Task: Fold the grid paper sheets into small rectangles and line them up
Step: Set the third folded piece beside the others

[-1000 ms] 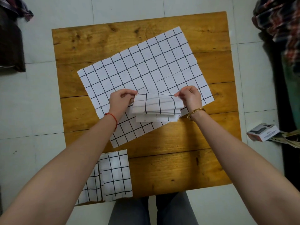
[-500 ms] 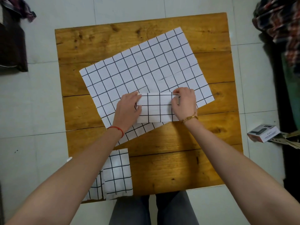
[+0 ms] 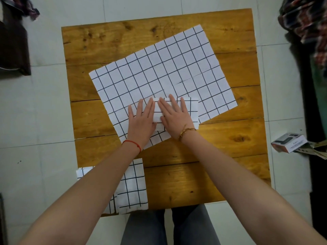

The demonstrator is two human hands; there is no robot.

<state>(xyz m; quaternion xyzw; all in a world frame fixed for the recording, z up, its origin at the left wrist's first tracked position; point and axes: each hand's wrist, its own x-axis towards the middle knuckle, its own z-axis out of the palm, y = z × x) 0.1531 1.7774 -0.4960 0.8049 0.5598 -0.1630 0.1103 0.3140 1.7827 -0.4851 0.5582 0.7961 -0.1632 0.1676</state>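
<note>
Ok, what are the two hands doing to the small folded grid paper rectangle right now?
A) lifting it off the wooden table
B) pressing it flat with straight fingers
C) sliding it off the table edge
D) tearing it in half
B: the left hand and right hand lie flat, fingers straight, on the small folded grid paper rectangle, which rests on the large unfolded grid sheet.

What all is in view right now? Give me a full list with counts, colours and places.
folded sheet: 1, white with black grid, under both hands, on the flat sheets
flat sheets: at least 2 overlapping, white grid, table centre
finished rectangles: 2 visible, white grid, near-left table corner, partly under the left forearm
table: 1, brown wood
small box: 1, white, orange and dark, floor at right
plaid cloth: 1, multicoloured, top right
left hand: flat, pressing; red string at wrist
right hand: flat, pressing; gold bracelet
</note>
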